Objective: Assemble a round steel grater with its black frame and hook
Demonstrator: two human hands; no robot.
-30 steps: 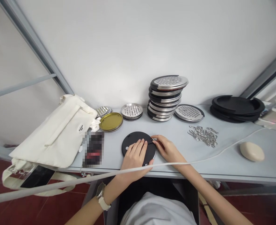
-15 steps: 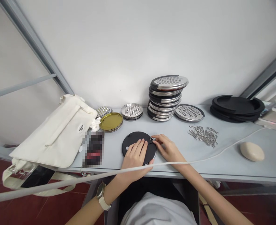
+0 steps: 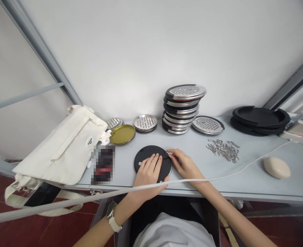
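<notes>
- Everything on the desk sits a little lower in the head view than a second ago, while both hands keep nearly the same pose on the disc.
- The left hand (image 3: 147, 173), with a watch (image 3: 111, 211) on its wrist, lies flat and open on a black round disc (image 3: 147, 153), which seems to pin it against the desk so it cannot slide.
- The right hand (image 3: 184, 165) is apart from the left, at the disc's far edge. Its fingertips close on a small metal hook (image 3: 168, 153), partly hidden, which appears to be caught at the steel rim.
- The disc lies directly in front of the person, near the desk's front edge, in easy reach of both hands.
- To the right, a loose pile of matching metal hooks (image 3: 223, 150) lies on the desk (image 3: 249, 181), seemingly kept close to the right hand.
- Behind the disc stands a leaning stack of steel graters with black rims (image 3: 181, 109), beside a single grater plate (image 3: 208, 125), set back against the wall, out of the working space.
- Black ring-shaped frames (image 3: 260, 120) are stacked at the far right.
- A cream canvas bag (image 3: 64, 147) slumps at the left end, past a gold-coloured lid (image 3: 122, 134).
- A white cable (image 3: 151, 186) crosses the view in front of the desk.
</notes>
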